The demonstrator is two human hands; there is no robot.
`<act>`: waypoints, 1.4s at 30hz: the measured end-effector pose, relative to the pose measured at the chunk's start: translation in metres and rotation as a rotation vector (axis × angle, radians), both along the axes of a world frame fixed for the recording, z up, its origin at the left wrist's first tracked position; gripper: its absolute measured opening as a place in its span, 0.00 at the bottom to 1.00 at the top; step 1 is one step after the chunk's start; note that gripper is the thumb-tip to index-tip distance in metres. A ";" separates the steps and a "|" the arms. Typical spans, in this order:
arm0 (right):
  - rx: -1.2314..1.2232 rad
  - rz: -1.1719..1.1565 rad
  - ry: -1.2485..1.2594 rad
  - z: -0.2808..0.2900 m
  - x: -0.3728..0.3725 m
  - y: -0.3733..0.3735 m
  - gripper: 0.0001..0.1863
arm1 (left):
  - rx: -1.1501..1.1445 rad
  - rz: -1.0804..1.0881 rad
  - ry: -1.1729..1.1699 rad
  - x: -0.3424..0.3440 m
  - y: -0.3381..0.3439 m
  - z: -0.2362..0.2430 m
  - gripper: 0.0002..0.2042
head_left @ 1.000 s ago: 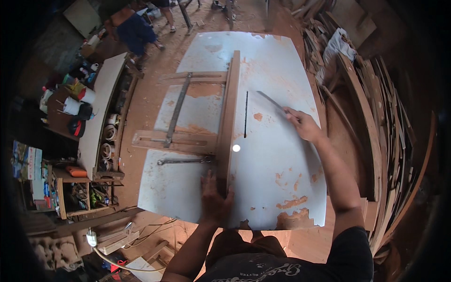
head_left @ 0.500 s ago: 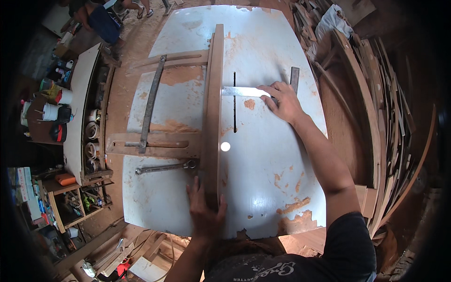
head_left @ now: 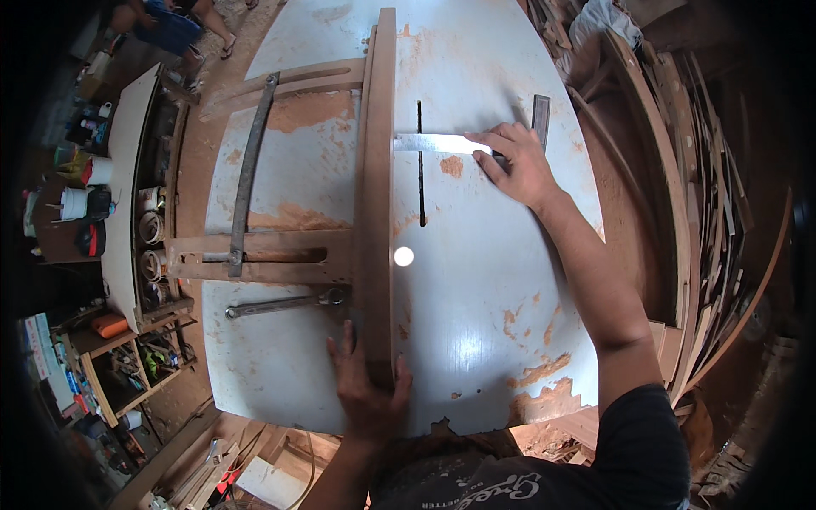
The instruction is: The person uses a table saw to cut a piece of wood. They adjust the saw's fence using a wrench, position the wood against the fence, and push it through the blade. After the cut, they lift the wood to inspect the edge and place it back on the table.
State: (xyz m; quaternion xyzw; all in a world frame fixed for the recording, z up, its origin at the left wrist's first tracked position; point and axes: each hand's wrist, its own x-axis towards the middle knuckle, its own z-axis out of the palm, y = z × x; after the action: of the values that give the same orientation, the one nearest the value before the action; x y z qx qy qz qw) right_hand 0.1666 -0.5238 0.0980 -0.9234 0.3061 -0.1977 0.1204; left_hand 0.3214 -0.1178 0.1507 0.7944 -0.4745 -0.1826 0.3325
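Observation:
My right hand [head_left: 517,161] grips a try square, its shiny steel blade [head_left: 433,143] lying flat across a narrow dark slot [head_left: 421,187] in the pale metal tabletop [head_left: 476,272]. The blade's tip meets the side of a long wooden fence [head_left: 380,170]. Past my fingers, the square's dark stock [head_left: 541,119] shows; its corner is hidden under the hand. At the fence's near end, my left hand [head_left: 370,395] straddles the wood, thumb on the right side and fingers on the left. A double-ended wrench [head_left: 285,303] rests just beyond those fingers.
Two slotted wooden arms [head_left: 255,257] run left from the fence, crossed by a dark metal bar [head_left: 255,170]. A shelf unit [head_left: 127,195] with cans stands at the left. Timber strips [head_left: 671,170] are stacked along the right. Another person's legs [head_left: 212,30] show at far left.
The view has shifted slightly closer, so the table's far end is cut off. Both hands keep their places on the square and the fence.

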 end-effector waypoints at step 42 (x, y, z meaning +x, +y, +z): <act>-0.092 -0.025 0.058 -0.002 0.002 0.002 0.15 | 0.018 -0.140 -0.006 0.012 0.007 -0.006 0.43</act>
State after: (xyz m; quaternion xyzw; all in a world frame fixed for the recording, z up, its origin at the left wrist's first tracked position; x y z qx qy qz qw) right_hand 0.1691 -0.5213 0.0955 -0.9294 0.3117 -0.1864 0.0663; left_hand 0.3333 -0.1105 0.1442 0.7628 -0.5280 -0.2074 0.3105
